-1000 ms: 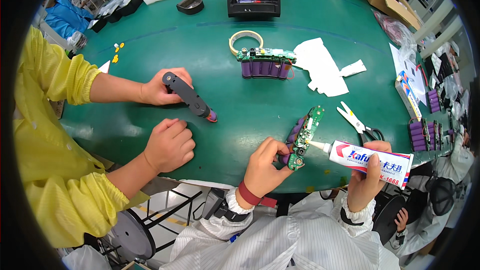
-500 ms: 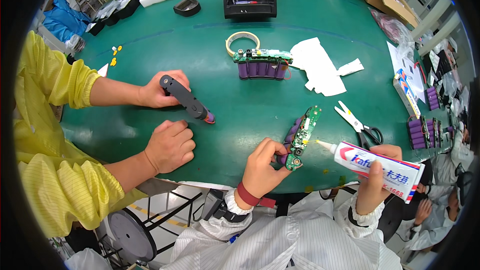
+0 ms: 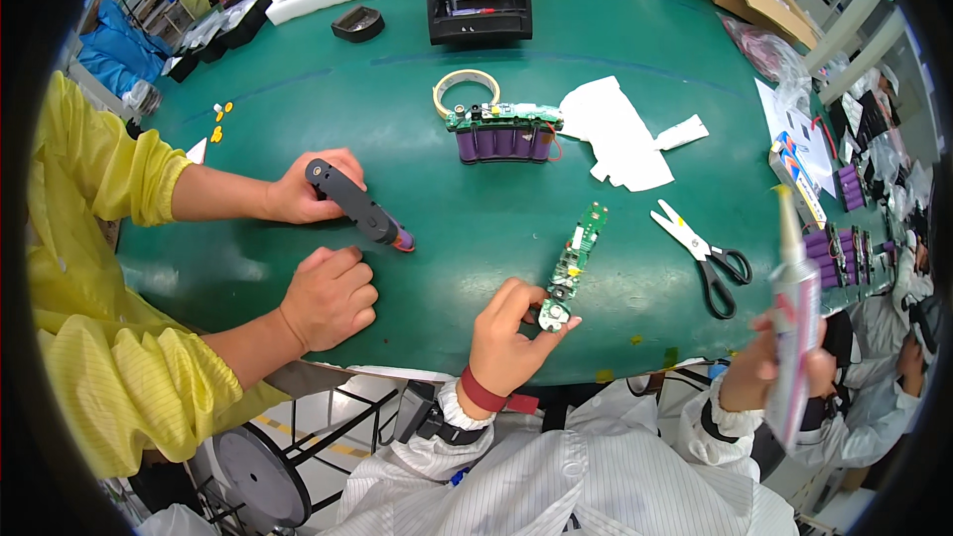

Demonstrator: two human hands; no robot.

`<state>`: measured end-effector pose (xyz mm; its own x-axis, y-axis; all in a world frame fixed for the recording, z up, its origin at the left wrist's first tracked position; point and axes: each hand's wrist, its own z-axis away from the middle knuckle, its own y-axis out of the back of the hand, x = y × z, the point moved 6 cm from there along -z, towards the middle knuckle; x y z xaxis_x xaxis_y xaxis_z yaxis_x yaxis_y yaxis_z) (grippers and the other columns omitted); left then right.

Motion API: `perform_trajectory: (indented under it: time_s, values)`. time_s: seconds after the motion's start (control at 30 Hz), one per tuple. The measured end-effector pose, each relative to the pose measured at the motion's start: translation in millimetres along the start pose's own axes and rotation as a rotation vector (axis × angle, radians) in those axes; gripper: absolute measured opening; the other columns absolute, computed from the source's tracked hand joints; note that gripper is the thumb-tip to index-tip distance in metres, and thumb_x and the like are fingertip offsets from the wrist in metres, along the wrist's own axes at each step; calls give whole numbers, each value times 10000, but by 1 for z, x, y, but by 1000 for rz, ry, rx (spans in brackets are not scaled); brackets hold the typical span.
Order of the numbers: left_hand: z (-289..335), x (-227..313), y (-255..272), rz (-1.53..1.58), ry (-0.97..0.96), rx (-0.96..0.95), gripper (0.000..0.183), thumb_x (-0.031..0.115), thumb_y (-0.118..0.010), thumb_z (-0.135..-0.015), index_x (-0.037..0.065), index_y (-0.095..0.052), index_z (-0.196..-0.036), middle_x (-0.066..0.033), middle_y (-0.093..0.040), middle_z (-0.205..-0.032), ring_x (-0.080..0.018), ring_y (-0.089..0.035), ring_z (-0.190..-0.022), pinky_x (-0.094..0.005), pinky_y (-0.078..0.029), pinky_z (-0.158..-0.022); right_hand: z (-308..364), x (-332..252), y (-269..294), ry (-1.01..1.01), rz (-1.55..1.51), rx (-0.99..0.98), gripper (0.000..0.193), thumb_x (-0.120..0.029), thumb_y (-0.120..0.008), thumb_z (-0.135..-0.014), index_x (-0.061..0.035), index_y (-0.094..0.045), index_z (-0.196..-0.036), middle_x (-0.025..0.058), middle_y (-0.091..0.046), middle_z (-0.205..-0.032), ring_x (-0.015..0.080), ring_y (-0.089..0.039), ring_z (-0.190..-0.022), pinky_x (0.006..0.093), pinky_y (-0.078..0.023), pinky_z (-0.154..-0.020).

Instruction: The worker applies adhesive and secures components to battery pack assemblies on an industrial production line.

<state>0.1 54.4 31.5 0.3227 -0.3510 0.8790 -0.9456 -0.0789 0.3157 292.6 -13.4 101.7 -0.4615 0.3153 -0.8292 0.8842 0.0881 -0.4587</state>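
My left hand (image 3: 504,342) pinches the near end of a battery pack (image 3: 570,263) between thumb and fingers. The pack's long green circuit board faces up, with a yellow dab of glue near its middle. Off to the right, my right hand (image 3: 751,369) is wrapped round a white glue tube (image 3: 793,337), blurred by motion. The tube stands nearly upright, its yellowish nozzle pointing up and away from the pack. White scissors with black handles (image 3: 703,256) lie between the two hands, blades partly apart. Farther back, a second battery pack (image 3: 504,139) with purple cells stands on the table.
A co-worker's hand (image 3: 316,189) at left holds a black-cased pack (image 3: 359,202). A tape roll (image 3: 437,99), white paper (image 3: 615,134) and black bin (image 3: 480,30) lie farther back on the green table (image 3: 467,223). More purple packs (image 3: 822,250) and a small box (image 3: 797,179) sit at right.
My right hand has swung the glue tube right, away from the circuit board, and tipped its nozzle upward. The pack in my left hand has turned, so its board faces up more.
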Motion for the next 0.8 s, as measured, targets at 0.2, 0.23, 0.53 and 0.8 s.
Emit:
perform_trajectory:
  time_s: [0.2, 0.23, 0.53, 0.8]
  values:
    - [0, -3, 3, -14, 3, 46, 306, 49, -828, -672, -1, -568, -827, -75, -528, -735, -187, -507, -628, -288, -425, -572, -5, 21, -72, 730, 1243, -316, 542, -288, -863, -630, -431, -573, -1064, 37, -592, -954, 214, -603, -765, 404, -333, -707]
    - [0, -3, 4, -12, 2, 46, 306, 49, -828, -672, -1, -568, -827, -75, -528, -735, -187, -507, -628, -288, -425, -572, -8, 23, -74, 734, 1270, -332, 560, -279, -868, -617, -404, -573, -1077, 41, -594, -961, 219, -604, -763, 412, -342, -713]
    - [-3, -3, 17, -42, 9, 96, 265, 6, -797, -685, -9, -610, -871, -91, -581, -800, -184, -546, -668, -286, -441, -600, -107, 41, -15, -31, 612, 257, 391, -154, -650, -908, -32, -512, -1253, 59, -663, -1007, 132, -634, -839, 243, -463, -728]
    - [2, -7, 17, -118, 88, 122, 376, 64, -820, -682, 16, -604, -986, -84, -616, -863, -208, -580, -683, -293, -479, -608, -154, 106, 32, -357, 595, 141, 336, -288, -649, -911, -105, -603, -1188, 17, -675, -926, 76, -626, -759, 214, -396, -621]
